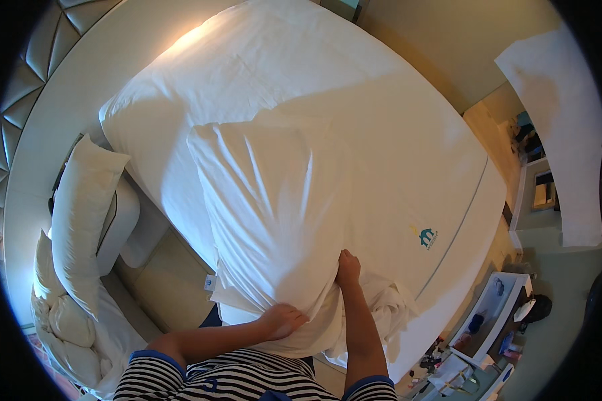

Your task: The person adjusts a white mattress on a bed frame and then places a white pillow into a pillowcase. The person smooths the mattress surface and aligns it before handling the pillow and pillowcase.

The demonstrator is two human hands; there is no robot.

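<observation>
Lying across the near half of the bed [408, 127], a white pillow [267, 207] is held at its near end by both hands. The left hand [282, 319] is pressed flat on the pillow's lower edge, fingers spread and slightly curled over the fabric. The right hand [348, 267] is closed on the pillow's near right corner; its fingertips are hidden in the folds. Left of the bed, a second pillow [83, 214] is propped on a chair [124, 220]. Crumpled sheet [388, 307] is bunched beside the right forearm.
</observation>
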